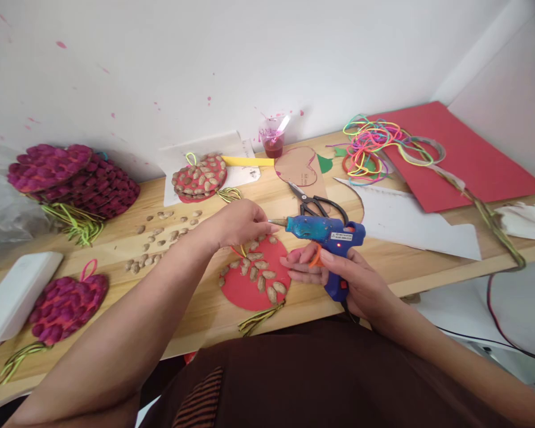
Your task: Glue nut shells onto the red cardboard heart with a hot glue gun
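Note:
My right hand (339, 276) grips a blue hot glue gun (327, 235) by its handle, a finger on the orange trigger, nozzle pointing left. My left hand (241, 223) is pinched right at the nozzle tip, holding something too small to name. Both hands hover over a red paper heart (245, 291) lying on the wooden table (196, 309). Several peanut shells (258, 267) are stuck on the heart, and a green-yellow string tassel (258, 321) hangs from its lower tip.
Loose peanut shells (158, 241) lie left of the heart. Black scissors (314, 202), a shell-covered heart (200, 177), magenta painted hearts (66, 172) (66, 306), a paint cup (273, 139), coloured cords (370, 145), red paper (459, 154) and white paper (419, 229) surround the work spot.

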